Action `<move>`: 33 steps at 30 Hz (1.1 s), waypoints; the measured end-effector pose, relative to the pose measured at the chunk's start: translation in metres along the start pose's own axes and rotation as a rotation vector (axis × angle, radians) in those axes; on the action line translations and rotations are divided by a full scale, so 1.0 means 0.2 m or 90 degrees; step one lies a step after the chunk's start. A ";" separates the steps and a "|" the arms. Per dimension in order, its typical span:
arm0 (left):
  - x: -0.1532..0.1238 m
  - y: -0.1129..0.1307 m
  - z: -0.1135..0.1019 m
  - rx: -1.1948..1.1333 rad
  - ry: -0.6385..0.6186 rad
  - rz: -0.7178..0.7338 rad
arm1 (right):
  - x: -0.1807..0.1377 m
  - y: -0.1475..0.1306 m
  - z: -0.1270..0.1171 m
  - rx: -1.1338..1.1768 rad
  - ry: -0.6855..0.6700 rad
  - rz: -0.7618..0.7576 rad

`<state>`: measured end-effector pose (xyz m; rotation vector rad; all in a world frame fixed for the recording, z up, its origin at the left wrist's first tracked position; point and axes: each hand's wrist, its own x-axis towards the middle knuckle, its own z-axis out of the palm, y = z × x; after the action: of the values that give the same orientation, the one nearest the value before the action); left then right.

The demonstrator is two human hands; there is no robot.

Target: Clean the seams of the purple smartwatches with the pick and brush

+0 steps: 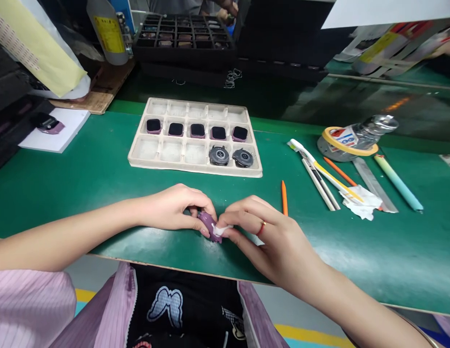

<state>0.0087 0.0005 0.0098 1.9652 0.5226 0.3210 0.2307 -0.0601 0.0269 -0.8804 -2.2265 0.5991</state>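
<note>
Purple watch case [207, 226] clamped between my left hand [170, 209] and right hand [268, 237], steadied against the white cloth [222, 230] pinched at my right fingertips.

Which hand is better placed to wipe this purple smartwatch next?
Right, probably: the right hand pinches the white wipe against the purple smartwatch, while the left hand grips the watch from the other side.

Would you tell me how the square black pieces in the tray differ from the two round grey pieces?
The square black pieces have purple rims; the round grey pieces are discs with a metal centre. Five square ones fill the middle row; the two round ones sit at the front row's right end. Both sit in the beige tray.
</note>
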 end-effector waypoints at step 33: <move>0.01 0.02 -0.01 -0.130 0.003 -0.098 | 0.05 0.02 0.01 0.038 -0.027 0.040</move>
<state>0.0099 0.0018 0.0135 1.7175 0.6163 0.2714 0.2245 -0.0507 0.0277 -0.9180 -2.2132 0.7156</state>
